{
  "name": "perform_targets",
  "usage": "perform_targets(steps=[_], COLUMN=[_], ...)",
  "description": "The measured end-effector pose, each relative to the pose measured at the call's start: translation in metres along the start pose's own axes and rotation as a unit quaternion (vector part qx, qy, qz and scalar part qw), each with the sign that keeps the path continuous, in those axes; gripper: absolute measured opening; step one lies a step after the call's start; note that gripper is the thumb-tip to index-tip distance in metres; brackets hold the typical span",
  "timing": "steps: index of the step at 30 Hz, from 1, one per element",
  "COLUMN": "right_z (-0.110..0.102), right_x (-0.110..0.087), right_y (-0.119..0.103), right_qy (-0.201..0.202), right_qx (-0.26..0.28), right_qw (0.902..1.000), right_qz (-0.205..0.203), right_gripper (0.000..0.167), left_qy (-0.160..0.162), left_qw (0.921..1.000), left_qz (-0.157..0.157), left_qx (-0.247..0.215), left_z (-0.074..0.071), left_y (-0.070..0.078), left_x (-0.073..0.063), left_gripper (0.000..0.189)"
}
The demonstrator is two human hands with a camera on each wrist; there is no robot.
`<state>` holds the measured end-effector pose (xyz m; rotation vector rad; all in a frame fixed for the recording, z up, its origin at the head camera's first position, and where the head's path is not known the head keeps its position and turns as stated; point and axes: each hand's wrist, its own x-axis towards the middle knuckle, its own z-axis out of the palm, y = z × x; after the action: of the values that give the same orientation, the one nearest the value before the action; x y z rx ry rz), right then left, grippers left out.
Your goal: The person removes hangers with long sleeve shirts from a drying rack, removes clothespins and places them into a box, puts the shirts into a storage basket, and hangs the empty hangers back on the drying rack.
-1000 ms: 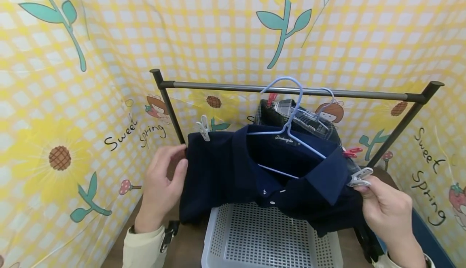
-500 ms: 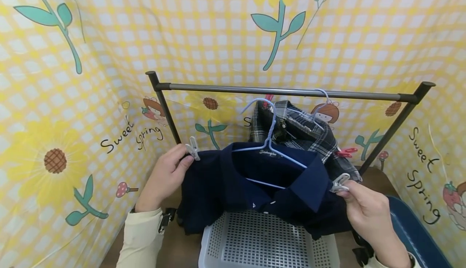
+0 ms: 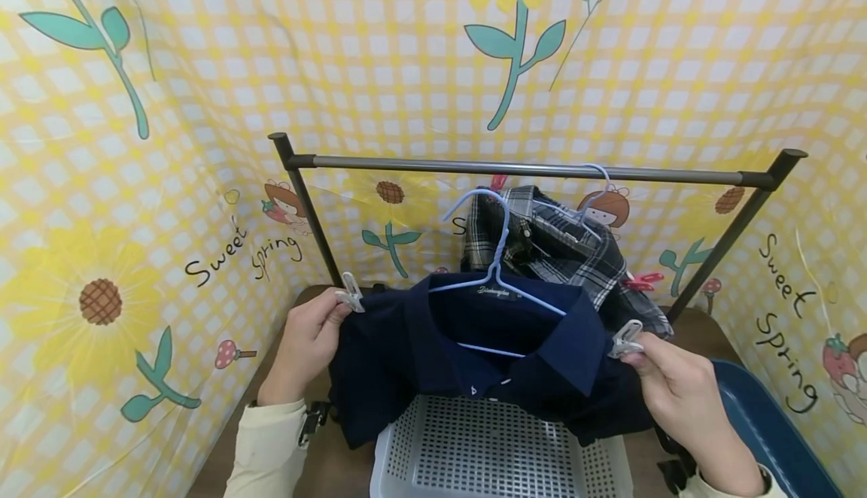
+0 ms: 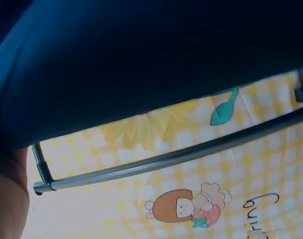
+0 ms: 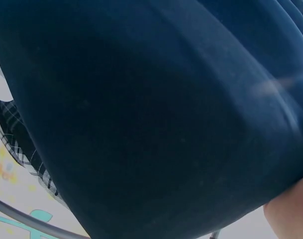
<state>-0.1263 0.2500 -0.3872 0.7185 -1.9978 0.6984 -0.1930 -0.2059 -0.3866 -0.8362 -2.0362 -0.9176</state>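
A navy collared shirt (image 3: 379, 347) hangs on a light-blue wire hanger (image 3: 500, 257), held in front of the rack. A white clothespin (image 3: 350, 295) sits at its left shoulder and a second white clothespin (image 3: 626, 338) at its right one. My left hand (image 3: 305, 344) pinches the shirt's left shoulder, fingertips right at the clothespin. My right hand (image 3: 684, 385) pinches the opposite shoulder, thumb and index finger against that clothespin. The hanger's hook overlaps the rack's space below the bar. Dark cloth (image 4: 151, 55) fills much of the left wrist view, and similar cloth (image 5: 141, 119) most of the right.
Behind, a metal rack bar (image 3: 406, 163) carries a plaid shirt (image 3: 576, 250) on another hanger, with red clothespins (image 3: 643, 281). Below the navy shirt stands a grey perforated basket (image 3: 497, 453). A blue tub (image 3: 765, 415) is at the right. Patterned yellow sheeting surrounds the rack.
My left hand has closed on the shirt's left shoulder by its clothespin. The shirt and hanger have come down and leftward, the hook dropping from bar height to below it. My right hand moved left too.
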Motion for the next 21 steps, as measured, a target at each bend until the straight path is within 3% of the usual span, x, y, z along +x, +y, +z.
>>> perform_targets(steps=[5,8,9,12,13,21], right_z=[-0.004,-0.010,-0.012,-0.016,-0.016,-0.015], right_x=[0.002,0.004,0.005,0.010,0.012,0.020], right_y=[0.000,-0.005,-0.007,-0.013,-0.015,-0.022], right_qy=[-0.034,-0.076,-0.088,-0.118,-0.124,-0.117], right_qx=[0.023,0.050,0.061,0.082,0.089,0.124], right_qw=[0.9990,0.9937,0.9905,0.9796,0.9764,0.9667], right_qz=[0.019,0.067,0.086,0.141,0.153,0.190], right_gripper=[0.042,0.017,0.016,0.047,0.051,0.042], left_qy=[0.049,0.084,0.096,0.123,0.129,0.149], left_qw=[0.9972,0.9934,0.9919,0.9879,0.9871,0.9834], left_qz=[0.026,0.043,0.048,0.056,0.057,0.063], left_qx=[0.049,0.065,0.069,0.075,0.076,0.083], left_z=[0.005,0.008,0.009,0.012,0.013,0.016], left_y=[-0.001,-0.002,-0.002,-0.003,-0.004,-0.004], left_x=[-0.006,-0.009,-0.010,-0.012,-0.013,-0.019], left_gripper=[0.037,0.039,0.039,0.040,0.040,0.042])
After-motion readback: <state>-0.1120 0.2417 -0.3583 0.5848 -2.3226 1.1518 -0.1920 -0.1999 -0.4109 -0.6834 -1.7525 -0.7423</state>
